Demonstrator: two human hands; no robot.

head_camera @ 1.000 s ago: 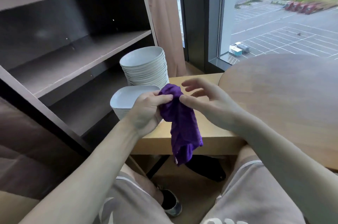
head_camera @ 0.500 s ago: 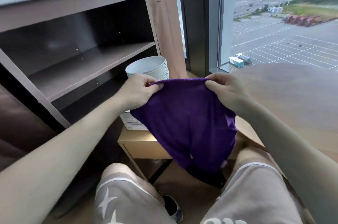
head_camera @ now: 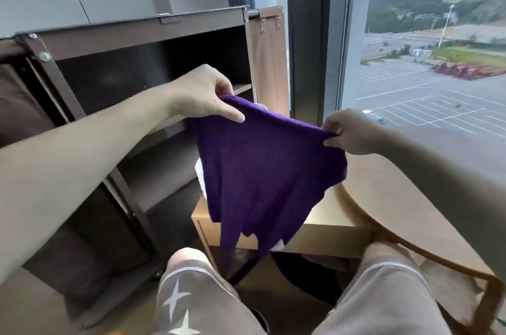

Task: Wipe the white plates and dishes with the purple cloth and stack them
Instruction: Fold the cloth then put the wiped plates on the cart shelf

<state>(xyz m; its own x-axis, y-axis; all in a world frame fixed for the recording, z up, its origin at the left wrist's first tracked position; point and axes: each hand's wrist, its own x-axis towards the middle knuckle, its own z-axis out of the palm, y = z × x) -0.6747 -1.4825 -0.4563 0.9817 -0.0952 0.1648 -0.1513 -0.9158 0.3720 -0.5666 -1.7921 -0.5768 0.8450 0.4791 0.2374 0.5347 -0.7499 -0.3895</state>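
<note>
The purple cloth (head_camera: 268, 170) hangs spread out in the air in front of me, above the small light wooden table (head_camera: 323, 236). My left hand (head_camera: 205, 96) pinches its upper left corner. At the upper right corner, my right hand (head_camera: 347, 130) pinches the cloth's top edge. The cloth covers the stacks of white dishes almost entirely; only thin white slivers of the white dishes (head_camera: 199, 173) show at its left edge and one near its top edge.
A dark brown open shelf unit (head_camera: 142, 61) stands to the left. The round wooden table (head_camera: 410, 198) lies to the right beside a large window (head_camera: 427, 61). My knees in grey shorts are below.
The bunched cloth has been pulled open between both hands and lifted higher. My hands have moved apart, and my view has tilted upward, so the dishes are now hidden.
</note>
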